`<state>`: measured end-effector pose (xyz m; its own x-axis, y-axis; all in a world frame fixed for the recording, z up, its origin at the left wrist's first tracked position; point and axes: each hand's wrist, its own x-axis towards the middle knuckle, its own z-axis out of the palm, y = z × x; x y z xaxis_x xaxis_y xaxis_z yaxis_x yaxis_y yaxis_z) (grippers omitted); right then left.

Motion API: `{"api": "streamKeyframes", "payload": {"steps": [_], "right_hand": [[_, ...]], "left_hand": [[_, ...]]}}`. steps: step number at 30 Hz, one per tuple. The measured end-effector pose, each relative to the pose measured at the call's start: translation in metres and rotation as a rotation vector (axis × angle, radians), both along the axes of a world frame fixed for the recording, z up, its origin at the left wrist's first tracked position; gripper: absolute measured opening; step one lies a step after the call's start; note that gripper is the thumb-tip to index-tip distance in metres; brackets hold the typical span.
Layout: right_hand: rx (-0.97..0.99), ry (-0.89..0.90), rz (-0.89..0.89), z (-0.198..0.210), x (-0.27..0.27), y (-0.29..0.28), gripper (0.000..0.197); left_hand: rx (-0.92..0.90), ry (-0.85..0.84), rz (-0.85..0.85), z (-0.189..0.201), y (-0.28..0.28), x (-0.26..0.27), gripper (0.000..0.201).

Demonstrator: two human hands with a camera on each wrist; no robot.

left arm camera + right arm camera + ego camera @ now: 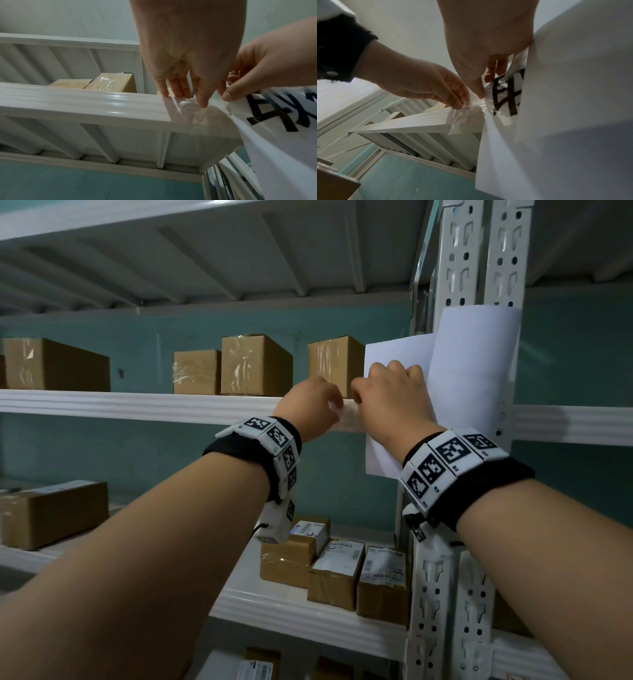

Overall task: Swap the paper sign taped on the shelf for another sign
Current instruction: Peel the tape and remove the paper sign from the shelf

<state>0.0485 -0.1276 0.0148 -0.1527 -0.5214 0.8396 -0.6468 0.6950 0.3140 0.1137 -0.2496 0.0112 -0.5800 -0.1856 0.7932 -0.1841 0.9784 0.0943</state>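
A white paper sign (pixel 397 354) with black characters (pixel 274 116) hangs at the right end of the white shelf beam (pixel 137 405), beside the upright. A second white sheet (pixel 476 354) curls in front of it. My right hand (pixel 387 392) pinches the sign's left edge between thumb (pixel 479 93) and fingers. A strip of clear tape (pixel 197 117) runs from the sign onto the beam's front, wrinkled and partly lifted (pixel 465 119). My left hand (pixel 315 402) pinches the tape's upper left corner (pixel 458 105).
Several taped cardboard boxes (pixel 257 364) stand on the shelf right behind my hands. Labelled parcels (pixel 335 570) sit on the shelf below. The perforated white upright (pixel 479 251) rises at the right, and a teal wall (pixel 137 467) lies behind.
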Motion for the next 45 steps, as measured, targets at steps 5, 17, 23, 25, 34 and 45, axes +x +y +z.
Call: {"api": "streamKeyframes", "payload": {"steps": [5, 17, 23, 25, 34, 45], "right_hand": [[0.036, -0.057, -0.038, 0.001, 0.008, 0.000, 0.042], [0.013, -0.015, 0.021, -0.003, 0.005, 0.007, 0.020], [-0.005, -0.017, 0.033, -0.003, 0.005, 0.006, 0.019], [-0.009, -0.014, 0.035, -0.004, 0.005, 0.006, 0.018], [0.020, 0.024, 0.052, -0.005, 0.003, 0.009, 0.020], [0.017, 0.045, 0.069, -0.009, -0.001, 0.011, 0.020]], "left_hand": [[-0.001, 0.025, 0.000, -0.004, 0.002, -0.002, 0.028], [-0.004, 0.040, 0.031, 0.003, 0.007, 0.000, 0.026], [0.057, 0.086, -0.071, -0.003, 0.004, 0.004, 0.032], [0.084, 0.081, -0.104, -0.004, 0.001, 0.005, 0.037], [-0.052, 0.055, -0.064, -0.014, -0.006, 0.001, 0.029], [-0.097, 0.134, 0.009, -0.017, -0.006, -0.013, 0.027]]}}
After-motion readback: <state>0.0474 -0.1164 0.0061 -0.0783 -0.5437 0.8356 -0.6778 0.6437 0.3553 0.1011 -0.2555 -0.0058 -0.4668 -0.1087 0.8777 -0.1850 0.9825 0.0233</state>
